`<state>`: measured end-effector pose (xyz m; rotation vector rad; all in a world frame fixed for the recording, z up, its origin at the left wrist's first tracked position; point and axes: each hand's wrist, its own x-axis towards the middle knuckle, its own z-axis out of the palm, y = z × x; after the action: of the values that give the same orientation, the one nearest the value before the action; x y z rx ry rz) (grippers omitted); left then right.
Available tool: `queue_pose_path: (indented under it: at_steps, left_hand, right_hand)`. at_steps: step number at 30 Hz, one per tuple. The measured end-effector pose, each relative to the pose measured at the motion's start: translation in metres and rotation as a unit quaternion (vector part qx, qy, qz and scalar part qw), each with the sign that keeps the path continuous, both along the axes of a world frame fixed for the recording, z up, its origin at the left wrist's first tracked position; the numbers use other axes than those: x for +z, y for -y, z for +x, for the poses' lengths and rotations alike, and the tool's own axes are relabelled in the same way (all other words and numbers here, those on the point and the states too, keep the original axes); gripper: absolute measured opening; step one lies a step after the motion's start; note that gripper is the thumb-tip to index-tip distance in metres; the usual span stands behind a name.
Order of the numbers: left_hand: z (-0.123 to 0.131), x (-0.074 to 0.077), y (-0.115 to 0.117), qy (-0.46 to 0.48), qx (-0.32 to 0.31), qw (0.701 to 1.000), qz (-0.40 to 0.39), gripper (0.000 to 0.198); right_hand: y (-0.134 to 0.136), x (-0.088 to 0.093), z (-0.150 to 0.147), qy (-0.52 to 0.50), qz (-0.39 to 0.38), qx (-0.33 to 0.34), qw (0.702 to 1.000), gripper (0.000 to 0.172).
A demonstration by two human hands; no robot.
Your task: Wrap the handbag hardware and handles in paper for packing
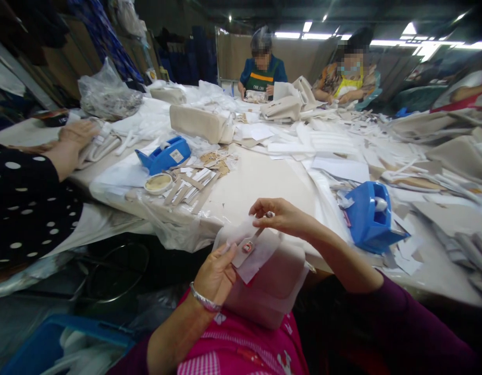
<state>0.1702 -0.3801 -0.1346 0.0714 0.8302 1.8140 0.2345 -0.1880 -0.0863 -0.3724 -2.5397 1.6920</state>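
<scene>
A beige handbag (pixel 282 271) rests on my lap against the table edge. Across its top lies a narrow beige tab (pixel 239 257) bearing a small shiny metal fitting (pixel 247 247), with thin white paper (pixel 266 254) spread around and beneath it. My left hand (pixel 217 273) is closed, pinching the tab's lower end between thumb and fingers. Above the tab's upper end, my right hand (pixel 277 214) is closed in a pinch. A small dark metallic piece shows by its fingers; what exactly they grip is unclear.
Blue tape dispensers stand left (pixel 164 154) and right (pixel 371 216) on the table (pixel 260 179). Cut strips (pixel 192 185) and a round tub (pixel 158 183) lie near the left one. A co-worker's hand (pixel 78 136) reaches in at left; other people sit across. A blue bin (pixel 64 323) stands below left.
</scene>
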Motion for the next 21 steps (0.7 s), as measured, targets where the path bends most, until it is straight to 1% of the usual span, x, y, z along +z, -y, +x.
queue_pose_path:
  at_steps: [4, 7, 10, 16, 21]
  left_hand:
    - [-0.001, -0.001, 0.002, 0.003, -0.017, 1.0, -0.008, 0.029]
    - [-0.001, 0.0, 0.001, 0.001, -0.015, 1.0, -0.021, 0.025]
    - [0.001, 0.001, 0.0, 0.003, -0.016, 0.999, -0.028, 0.025]
    - [0.002, 0.001, 0.0, 0.0, -0.003, 1.0, -0.028, 0.033]
    - [-0.001, -0.003, 0.003, -0.009, -0.014, 1.0, -0.016, 0.03]
  right_hand:
    - [-0.004, 0.003, 0.008, -0.007, 0.04, 0.043, 0.998, 0.029]
    - [-0.004, 0.005, 0.013, -0.016, 0.048, 0.059, 0.997, 0.032]
    - [-0.003, 0.003, 0.014, -0.023, 0.03, 0.043, 0.998, 0.031]
    - [-0.002, -0.008, 0.012, -0.058, 0.004, -0.003, 0.998, 0.03]
    - [-0.002, -0.012, 0.013, -0.07, -0.012, -0.016, 0.997, 0.032]
